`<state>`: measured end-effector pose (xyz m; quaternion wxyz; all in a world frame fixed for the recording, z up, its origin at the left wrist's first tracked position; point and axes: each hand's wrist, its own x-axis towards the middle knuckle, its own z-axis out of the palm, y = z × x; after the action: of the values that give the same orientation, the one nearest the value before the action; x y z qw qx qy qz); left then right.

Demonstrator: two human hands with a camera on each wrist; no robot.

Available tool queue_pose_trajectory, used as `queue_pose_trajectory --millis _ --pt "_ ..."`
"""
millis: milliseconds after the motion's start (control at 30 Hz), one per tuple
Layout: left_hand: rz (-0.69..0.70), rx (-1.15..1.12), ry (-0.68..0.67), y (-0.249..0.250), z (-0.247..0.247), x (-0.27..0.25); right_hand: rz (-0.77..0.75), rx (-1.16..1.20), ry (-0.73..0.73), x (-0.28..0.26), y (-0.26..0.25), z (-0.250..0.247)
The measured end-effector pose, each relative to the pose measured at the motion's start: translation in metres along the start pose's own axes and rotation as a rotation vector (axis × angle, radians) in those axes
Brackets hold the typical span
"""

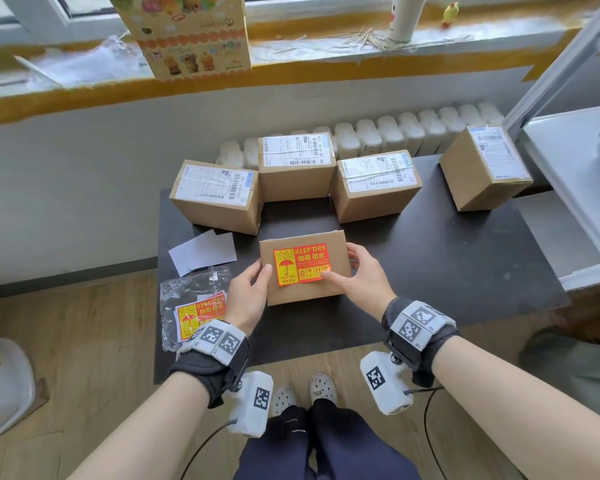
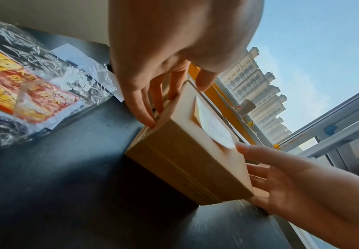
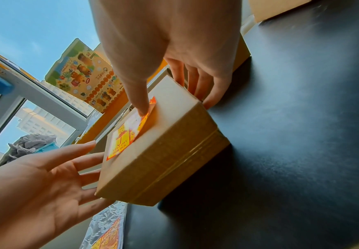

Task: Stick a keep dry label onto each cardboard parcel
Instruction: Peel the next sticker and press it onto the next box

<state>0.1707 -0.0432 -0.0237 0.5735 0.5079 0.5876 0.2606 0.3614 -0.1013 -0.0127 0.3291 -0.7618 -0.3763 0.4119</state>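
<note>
A small cardboard parcel (image 1: 305,292) (image 2: 184,165) (image 3: 163,160) lies on the dark table (image 1: 447,271) in front of me. A red and yellow keep dry label (image 1: 302,265) (image 3: 127,134) is on its top. My left hand (image 1: 248,289) (image 2: 152,67) rests straight fingers against the parcel's left side, with the thumb on the top edge. My right hand (image 1: 359,271) (image 3: 163,50) has its fingers along the right side, and its thumb presses the label's near right corner. Several more parcels (image 1: 219,199) (image 1: 374,185) with white shipping slips stand behind.
A clear plastic bag of spare keep dry labels (image 1: 194,306) (image 2: 25,92) lies at the table's left front corner. Behind it lie white backing papers (image 1: 203,252). A white shelf unit (image 1: 568,168) stands at the right, and a radiator (image 1: 413,129) runs behind the parcels.
</note>
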Motion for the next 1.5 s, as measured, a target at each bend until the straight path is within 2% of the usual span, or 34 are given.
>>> queue_pose_trajectory --millis 300,367,467,567,633,700,1133,1500 --pt "0.011 0.141 -0.067 -0.010 0.003 0.007 0.030 -0.131 -0.034 0.008 0.007 0.009" --pt "0.038 0.242 -0.053 -0.007 0.001 0.005 -0.001 -0.202 -0.020 0.007 0.007 0.010" --pt "0.235 0.530 -0.045 0.003 0.001 -0.006 -0.272 -0.483 0.005 0.000 0.001 0.011" --pt "0.459 0.929 -0.157 0.004 0.005 -0.015 -0.548 -0.868 -0.123 -0.006 -0.004 0.014" --pt "0.508 1.122 -0.201 -0.002 0.006 -0.016 -0.594 -1.005 -0.186 -0.006 -0.002 0.018" --pt "0.506 1.203 -0.219 -0.008 0.005 -0.016 -0.589 -1.051 -0.196 -0.005 -0.001 0.021" --pt "0.499 1.257 -0.239 -0.019 0.005 -0.014 -0.577 -1.143 -0.241 -0.002 0.008 0.015" --pt "0.476 1.287 -0.274 -0.013 0.006 -0.014 -0.480 -1.099 -0.229 -0.008 0.014 0.000"
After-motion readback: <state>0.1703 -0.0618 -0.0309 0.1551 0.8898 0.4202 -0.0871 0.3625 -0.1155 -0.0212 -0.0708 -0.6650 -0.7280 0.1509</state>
